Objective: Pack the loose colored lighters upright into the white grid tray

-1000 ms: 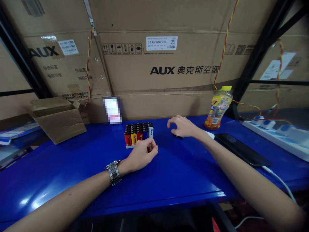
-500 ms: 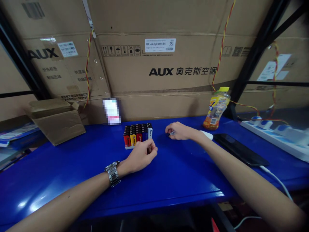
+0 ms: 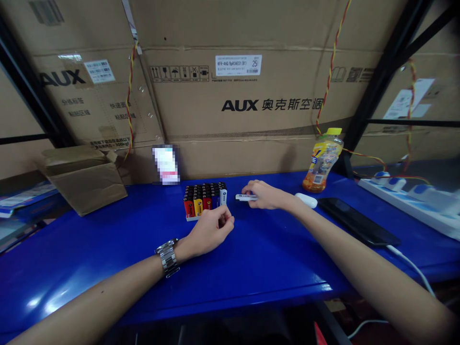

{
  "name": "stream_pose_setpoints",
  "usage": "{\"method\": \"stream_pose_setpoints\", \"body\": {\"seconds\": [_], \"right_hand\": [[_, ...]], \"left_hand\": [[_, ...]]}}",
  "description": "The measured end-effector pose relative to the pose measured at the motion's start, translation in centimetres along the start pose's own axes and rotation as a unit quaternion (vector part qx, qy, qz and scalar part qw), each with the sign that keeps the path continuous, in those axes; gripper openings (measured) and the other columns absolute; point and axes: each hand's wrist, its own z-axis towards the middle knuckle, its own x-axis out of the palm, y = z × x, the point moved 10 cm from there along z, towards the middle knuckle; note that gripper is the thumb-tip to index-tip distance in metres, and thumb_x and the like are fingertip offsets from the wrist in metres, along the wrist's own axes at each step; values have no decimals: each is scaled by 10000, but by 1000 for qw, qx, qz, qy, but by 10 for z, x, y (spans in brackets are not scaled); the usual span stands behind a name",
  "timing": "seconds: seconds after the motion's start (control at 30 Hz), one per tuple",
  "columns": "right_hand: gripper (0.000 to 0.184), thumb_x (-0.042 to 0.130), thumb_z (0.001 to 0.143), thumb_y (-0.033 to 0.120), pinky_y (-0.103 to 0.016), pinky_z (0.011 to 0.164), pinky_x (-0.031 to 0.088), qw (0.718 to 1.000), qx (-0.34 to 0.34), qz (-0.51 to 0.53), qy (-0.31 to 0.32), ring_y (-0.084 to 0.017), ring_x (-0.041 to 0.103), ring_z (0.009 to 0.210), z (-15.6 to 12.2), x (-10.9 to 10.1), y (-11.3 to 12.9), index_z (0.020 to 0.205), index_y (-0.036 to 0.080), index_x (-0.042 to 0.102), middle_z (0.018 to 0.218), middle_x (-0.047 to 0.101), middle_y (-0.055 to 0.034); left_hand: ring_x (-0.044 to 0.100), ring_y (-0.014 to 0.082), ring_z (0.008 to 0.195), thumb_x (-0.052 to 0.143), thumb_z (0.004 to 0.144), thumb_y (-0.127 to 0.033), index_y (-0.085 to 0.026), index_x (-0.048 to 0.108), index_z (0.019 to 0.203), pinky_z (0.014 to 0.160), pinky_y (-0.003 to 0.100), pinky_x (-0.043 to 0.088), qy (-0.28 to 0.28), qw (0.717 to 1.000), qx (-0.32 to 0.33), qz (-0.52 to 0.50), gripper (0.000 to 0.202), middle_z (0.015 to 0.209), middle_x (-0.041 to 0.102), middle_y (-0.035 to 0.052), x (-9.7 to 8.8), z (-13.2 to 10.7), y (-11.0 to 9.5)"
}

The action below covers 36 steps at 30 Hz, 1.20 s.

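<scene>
A block of disposable lighters stands upright in a white tray, their bodies red, yellow, blue and white under black tops. My right hand lies on the blue table to the right of the block, pinching a white lighter whose end sticks out left past the fingers. My left hand rests curled just in front of the block, close to the tray's front corner. Nothing shows in its fingers. A metal watch circles my left wrist.
The blue table holds a white mouse, a black phone with a white cable, a juice bottle, and a power strip. An open cardboard box sits far left. Large cartons stand behind.
My right hand has closed from a raised, open curl down onto the white lighter, which now shows to the left of the fingers. My left hand has not moved.
</scene>
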Motion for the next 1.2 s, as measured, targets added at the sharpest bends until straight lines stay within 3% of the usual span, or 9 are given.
{"method": "stream_pose_setpoints", "body": {"seconds": [0.2, 0.33, 0.47, 0.67, 0.83, 1.03, 1.2], "right_hand": [[192, 614, 722, 220, -254, 602, 406, 969, -46, 193, -150, -114, 478, 634, -7, -42, 38, 872, 185, 498, 744, 538, 15], [236, 659, 713, 233, -240, 575, 391, 954, -100, 247, -136, -100, 465, 622, -8, -37, 69, 853, 193, 473, 712, 509, 41], [257, 705, 701, 240, -238, 560, 394, 948, -119, 281, -92, -90, 465, 582, -7, -27, 87, 812, 197, 478, 659, 506, 62], [411, 795, 647, 441, -254, 600, 439, 944, -98, 305, -84, -119, 549, 658, -5, -30, 70, 840, 181, 542, 720, 597, 17], [316, 602, 833, 479, -255, 589, 405, 970, -50, 225, -80, -109, 534, 609, -2, -21, 42, 803, 165, 576, 682, 615, -3], [289, 539, 879, 423, -247, 567, 367, 983, -48, 173, -36, -93, 497, 551, 0, -8, 41, 806, 151, 603, 634, 606, 1], [267, 543, 885, 383, -245, 557, 350, 986, -65, 156, -13, -88, 476, 530, 0, -3, 49, 792, 146, 625, 618, 594, 5]], "left_hand": [[514, 122, 502, 416, 941, -407, -186, 515, 843, 500, 238, 380, -9, 1000, -2, -26, 261, 569, 545, -36, -2, 0, 2], [520, 124, 499, 386, 963, -456, -189, 489, 978, 494, 242, 377, -48, 998, -11, -28, 287, 627, 571, -31, -10, -2, 5], [574, 146, 586, 400, 964, -406, -204, 465, 909, 536, 256, 400, -107, 994, 3, 23, 219, 721, 605, -1, -22, -5, 0], [603, 190, 696, 352, 968, -352, -204, 444, 875, 629, 308, 439, -174, 983, 21, 58, 198, 795, 626, 41, -34, -12, -6], [619, 164, 741, 349, 980, -287, -203, 413, 920, 704, 302, 458, -121, 992, 19, -29, 121, 810, 631, 29, -23, -7, -2], [568, 152, 745, 311, 999, -350, -200, 403, 980, 777, 329, 455, -86, 985, 13, -146, 178, 829, 559, 18, -16, -3, 6], [475, 99, 575, 376, 972, -405, -196, 427, 873, 592, 254, 424, -75, 965, -8, -253, 237, 705, 478, -34, -13, -1, 12]]}}
